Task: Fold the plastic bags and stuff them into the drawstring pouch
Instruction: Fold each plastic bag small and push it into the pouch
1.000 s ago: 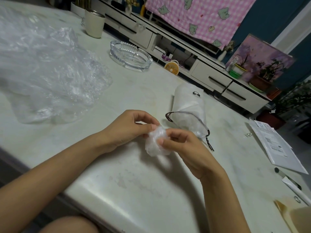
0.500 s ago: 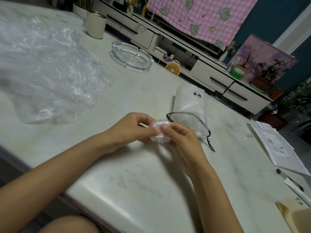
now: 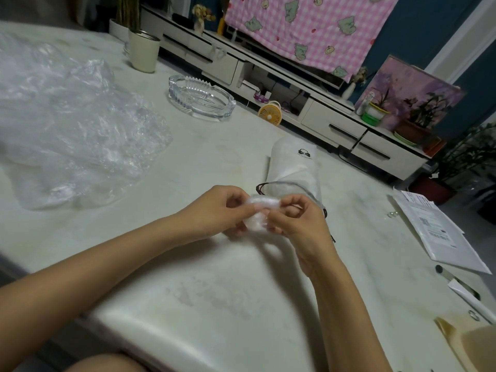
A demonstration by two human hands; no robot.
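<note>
On the pale tabletop (image 3: pixel 214 291), both forearms reach in from the near edge and meet above its middle. The left hand (image 3: pixel 214 210) and the right hand (image 3: pixel 302 220) hold a small folded plastic bag (image 3: pixel 257 220) between them, just above the surface. The left fingers (image 3: pixel 233 194) are curled and pinch one end of the clear bundle; the right fingers (image 3: pixel 296 201) are curled too and pinch the other end against the thumb.

Just behind the hands lies the white drawstring pouch (image 3: pixel 292 167) on its side, its mouth turned toward the person, with a dark cord round the rim and clear plastic showing inside. Whether the bundle touches the pouch cannot be told.

To the right, well apart, lie printed papers (image 3: pixel 434 229). Far to the left spreads a crumpled heap of loose plastic bags (image 3: pixel 75 135). Beyond it stand a glass ashtray (image 3: pixel 201 99) and, farther back, a cream cup (image 3: pixel 143 53). Past the tabletop runs a low white cabinet (image 3: pixel 335 124), with a pink checked cloth (image 3: pixel 308 30) hanging above it.
</note>
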